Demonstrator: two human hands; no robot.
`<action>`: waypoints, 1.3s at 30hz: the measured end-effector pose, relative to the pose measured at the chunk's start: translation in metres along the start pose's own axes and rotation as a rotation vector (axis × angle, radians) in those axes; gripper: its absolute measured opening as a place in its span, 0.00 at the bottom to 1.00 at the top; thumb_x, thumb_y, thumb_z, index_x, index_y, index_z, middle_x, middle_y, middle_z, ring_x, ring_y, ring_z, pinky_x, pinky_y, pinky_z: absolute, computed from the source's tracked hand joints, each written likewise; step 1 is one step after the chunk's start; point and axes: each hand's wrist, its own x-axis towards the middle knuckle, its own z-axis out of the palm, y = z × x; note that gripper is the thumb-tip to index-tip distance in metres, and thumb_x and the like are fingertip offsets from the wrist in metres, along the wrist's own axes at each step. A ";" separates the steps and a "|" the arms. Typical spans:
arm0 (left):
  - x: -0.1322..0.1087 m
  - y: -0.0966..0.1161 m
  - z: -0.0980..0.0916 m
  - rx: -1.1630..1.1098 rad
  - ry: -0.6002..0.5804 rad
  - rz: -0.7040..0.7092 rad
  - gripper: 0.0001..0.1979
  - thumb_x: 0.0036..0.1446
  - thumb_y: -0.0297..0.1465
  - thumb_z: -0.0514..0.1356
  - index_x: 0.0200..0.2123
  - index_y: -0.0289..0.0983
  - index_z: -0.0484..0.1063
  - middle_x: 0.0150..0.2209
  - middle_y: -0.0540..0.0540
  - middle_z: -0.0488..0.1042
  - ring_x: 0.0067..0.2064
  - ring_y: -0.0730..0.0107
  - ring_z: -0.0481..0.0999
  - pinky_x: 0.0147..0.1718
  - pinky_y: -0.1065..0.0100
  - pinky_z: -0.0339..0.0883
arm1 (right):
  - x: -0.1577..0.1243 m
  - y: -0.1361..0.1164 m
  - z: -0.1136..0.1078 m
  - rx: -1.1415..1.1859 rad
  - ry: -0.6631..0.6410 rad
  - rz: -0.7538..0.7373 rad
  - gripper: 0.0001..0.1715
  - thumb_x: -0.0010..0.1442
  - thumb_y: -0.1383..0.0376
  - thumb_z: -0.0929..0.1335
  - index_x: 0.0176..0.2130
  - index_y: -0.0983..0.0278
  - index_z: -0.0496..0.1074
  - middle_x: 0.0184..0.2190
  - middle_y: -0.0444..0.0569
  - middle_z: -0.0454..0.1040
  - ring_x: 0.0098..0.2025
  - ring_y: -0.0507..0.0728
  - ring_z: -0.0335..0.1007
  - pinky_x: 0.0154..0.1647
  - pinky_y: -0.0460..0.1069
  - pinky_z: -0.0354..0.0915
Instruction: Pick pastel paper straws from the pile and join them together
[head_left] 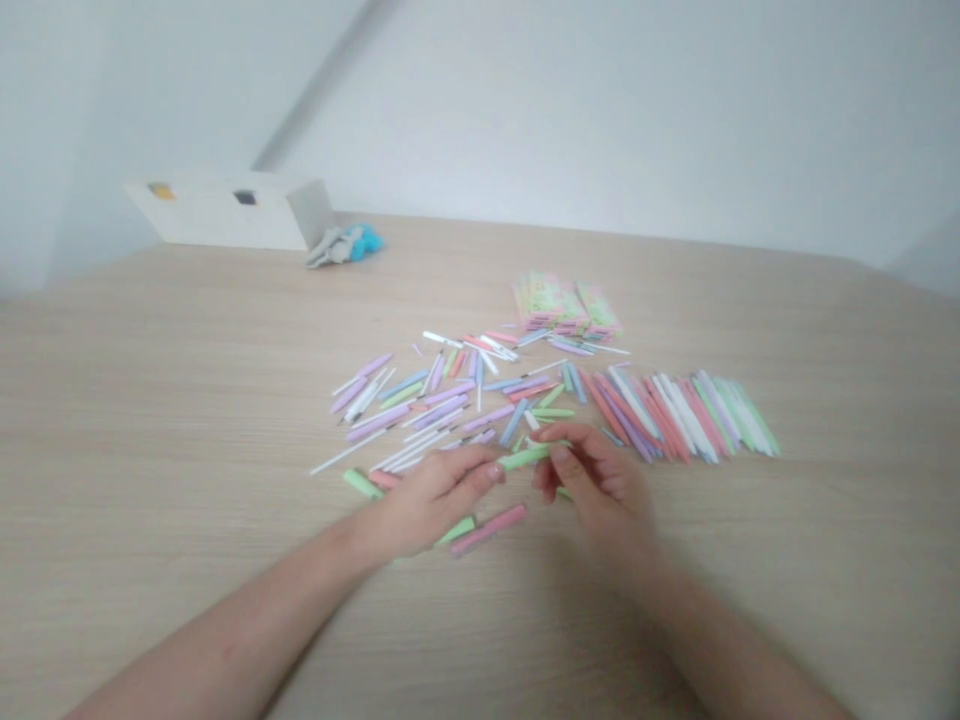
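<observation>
Between my two hands is a light-green pen (pixel 525 458), lying nearly level above the table. My left hand (pixel 442 490) pinches its left end between thumb and fingers. At its right end, the thumb and fingertips of my right hand (pixel 596 490) close on it. A pink pen part (pixel 489 530) and a green one (pixel 459 529) lie just below my left hand. Beyond the hands spreads a loose scatter of pastel barrels and caps (pixel 446 408), mixed with thin white dark-tipped sticks (pixel 352 452). Some pieces under the hands are hidden.
To the right, whole pens lie side by side in a slanted row (pixel 679 415). Stacked pink-and-green packets (pixel 555 303) sit behind the scatter. A white box (pixel 232 215) stands at the back left, with a crumpled grey-and-blue cloth-like item (pixel 346 245) beside it. A wall (pixel 600 120) borders the table.
</observation>
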 end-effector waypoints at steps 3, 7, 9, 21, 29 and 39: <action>-0.001 -0.002 -0.002 -0.026 0.063 -0.049 0.15 0.63 0.39 0.49 0.32 0.35 0.69 0.19 0.54 0.61 0.25 0.73 0.63 0.24 0.73 0.57 | 0.003 -0.003 -0.009 0.029 0.097 -0.042 0.06 0.62 0.64 0.63 0.40 0.61 0.68 0.21 0.40 0.68 0.22 0.48 0.63 0.23 0.44 0.61; -0.002 -0.005 -0.003 -0.114 0.115 -0.068 0.16 0.63 0.40 0.50 0.31 0.36 0.68 0.16 0.55 0.57 0.21 0.75 0.60 0.21 0.74 0.55 | 0.004 -0.006 -0.011 -0.048 0.129 -0.053 0.05 0.61 0.64 0.65 0.38 0.62 0.69 0.22 0.41 0.67 0.20 0.48 0.63 0.21 0.44 0.60; -0.002 -0.005 -0.003 -0.132 0.126 -0.076 0.16 0.62 0.41 0.50 0.30 0.36 0.68 0.16 0.55 0.57 0.20 0.75 0.59 0.19 0.75 0.53 | 0.002 -0.008 -0.009 -0.091 0.123 -0.040 0.05 0.60 0.63 0.65 0.38 0.62 0.69 0.22 0.41 0.67 0.20 0.48 0.63 0.20 0.44 0.61; -0.002 -0.003 -0.004 -0.041 0.054 -0.054 0.17 0.63 0.40 0.49 0.30 0.35 0.68 0.17 0.55 0.57 0.22 0.75 0.59 0.22 0.74 0.53 | 0.002 -0.004 -0.005 -0.125 0.024 -0.041 0.06 0.60 0.64 0.64 0.38 0.62 0.69 0.22 0.41 0.69 0.20 0.47 0.63 0.20 0.43 0.61; 0.000 -0.004 -0.003 0.060 0.022 -0.007 0.16 0.64 0.38 0.48 0.32 0.34 0.69 0.27 0.52 0.65 0.28 0.75 0.62 0.27 0.74 0.56 | 0.002 0.006 -0.005 -0.125 -0.069 0.031 0.09 0.62 0.62 0.62 0.40 0.62 0.69 0.23 0.42 0.70 0.20 0.48 0.65 0.22 0.44 0.63; 0.001 -0.006 -0.001 0.098 0.001 0.011 0.15 0.65 0.36 0.47 0.33 0.35 0.67 0.28 0.52 0.65 0.29 0.74 0.63 0.31 0.73 0.57 | 0.002 0.011 -0.006 -0.153 -0.112 0.012 0.13 0.64 0.62 0.60 0.44 0.62 0.70 0.23 0.42 0.69 0.21 0.48 0.65 0.25 0.44 0.63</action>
